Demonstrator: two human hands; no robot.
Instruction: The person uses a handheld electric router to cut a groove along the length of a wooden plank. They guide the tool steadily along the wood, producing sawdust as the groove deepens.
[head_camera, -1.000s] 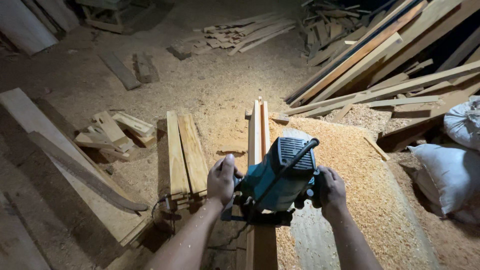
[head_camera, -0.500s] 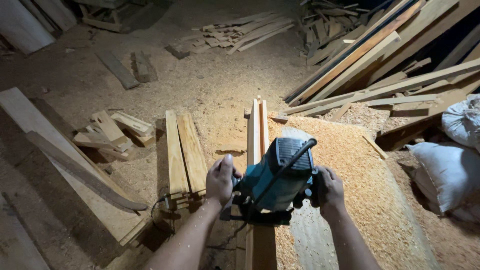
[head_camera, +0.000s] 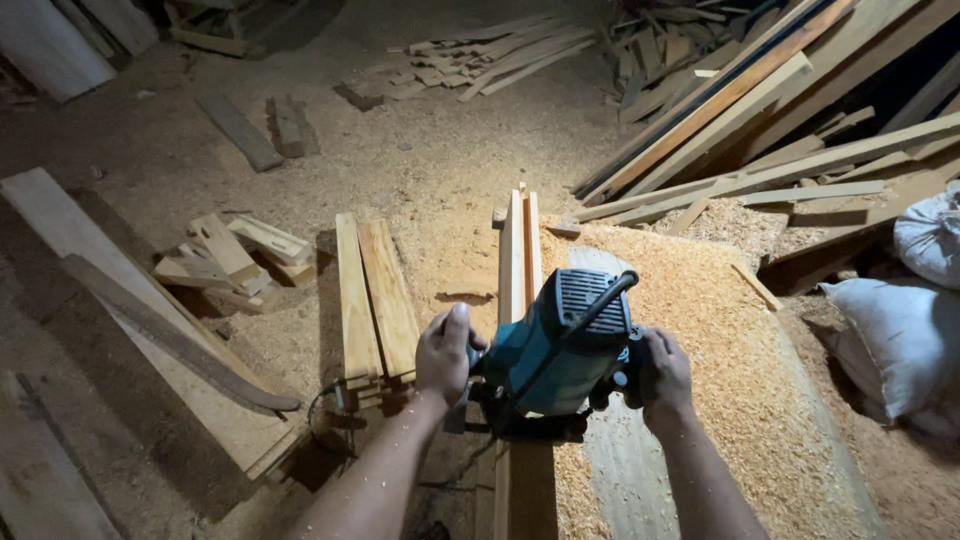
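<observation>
A teal power router (head_camera: 560, 350) with a black vented top and black cord sits on narrow wooden strips (head_camera: 520, 250) standing on edge and running away from me. My left hand (head_camera: 445, 352) grips the tool's left side handle, thumb up. On the opposite side handle, my right hand (head_camera: 662, 375) is closed. The tool's base and the strip beneath it are hidden by the body of the tool.
Two flat boards (head_camera: 375, 300) lie left of the strips. A long plank (head_camera: 130, 320) and short offcuts (head_camera: 235, 255) are farther left. Sawdust (head_camera: 700, 330) covers the floor at right. Stacked lumber (head_camera: 760, 110) leans at back right, white sacks (head_camera: 900, 330) at far right.
The router and both hands have stayed almost in place on the strips; the view has shifted only slightly.
</observation>
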